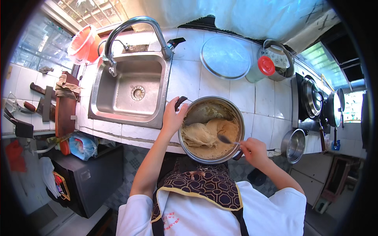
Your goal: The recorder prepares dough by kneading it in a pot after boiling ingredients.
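Observation:
A steel pot (183, 147) stands at the counter's front edge, holding a mass of light brown dough (199, 134). The dough is folded into a lump on the left and has a hollow on the right; some is smeared on the inner wall. My left hand (174, 116) grips the pot at its dark left handle (180, 102), thumb by the rim. In my right hand (255, 152) is a metal spoon (225, 139), its bowl against the dough. The pot's other dark handle (238, 155) shows just under my right hand.
A steel sink (127, 115) with a tall faucet (138, 20) lies left. Behind the pot are a round metal lid (226, 57) and a red-capped jar (256, 73). Rightward stand a steel pan (293, 146) and a stove (301, 118) with cookware. Knives (44, 106) hang far left.

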`<state>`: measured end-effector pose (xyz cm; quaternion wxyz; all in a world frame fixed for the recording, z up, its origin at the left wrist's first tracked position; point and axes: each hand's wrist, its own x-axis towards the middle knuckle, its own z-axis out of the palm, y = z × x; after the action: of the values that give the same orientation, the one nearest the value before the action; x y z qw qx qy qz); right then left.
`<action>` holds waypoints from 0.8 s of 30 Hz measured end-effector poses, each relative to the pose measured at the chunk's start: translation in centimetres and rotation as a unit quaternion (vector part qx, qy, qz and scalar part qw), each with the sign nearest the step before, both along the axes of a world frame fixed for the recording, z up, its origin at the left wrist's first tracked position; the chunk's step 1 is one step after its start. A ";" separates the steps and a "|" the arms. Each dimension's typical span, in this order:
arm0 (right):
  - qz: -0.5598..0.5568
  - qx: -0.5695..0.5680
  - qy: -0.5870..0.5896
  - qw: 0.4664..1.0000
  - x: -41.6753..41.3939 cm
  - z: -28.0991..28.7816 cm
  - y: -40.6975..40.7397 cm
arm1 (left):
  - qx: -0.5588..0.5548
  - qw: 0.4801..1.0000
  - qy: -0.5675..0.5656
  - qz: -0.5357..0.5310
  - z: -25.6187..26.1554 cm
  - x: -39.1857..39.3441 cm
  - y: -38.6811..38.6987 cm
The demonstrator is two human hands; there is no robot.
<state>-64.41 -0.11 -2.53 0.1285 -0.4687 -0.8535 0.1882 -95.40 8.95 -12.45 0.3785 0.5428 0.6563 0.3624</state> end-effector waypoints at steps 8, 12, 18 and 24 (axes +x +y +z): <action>-0.235 -0.370 0.290 0.851 -7.1 -5.6 6.2 | 0.063 0.998 -0.022 0.013 -0.8 0.3 -1.2; -0.197 -0.293 0.181 0.918 -9.5 -6.5 8.5 | 0.010 0.999 -0.017 0.024 0.1 1.0 -1.5; -0.139 -0.265 0.143 0.944 -11.3 -7.5 8.9 | 0.082 0.996 0.006 0.019 -0.9 0.8 -1.4; -0.125 -0.267 0.110 0.949 -11.1 -6.0 8.1 | 0.061 0.998 -0.008 0.012 -0.8 0.7 -1.4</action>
<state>-75.54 7.99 -8.54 0.1140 -0.5650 -0.6872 0.4421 -94.68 7.58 -13.26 0.3454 0.5539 0.6368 0.4103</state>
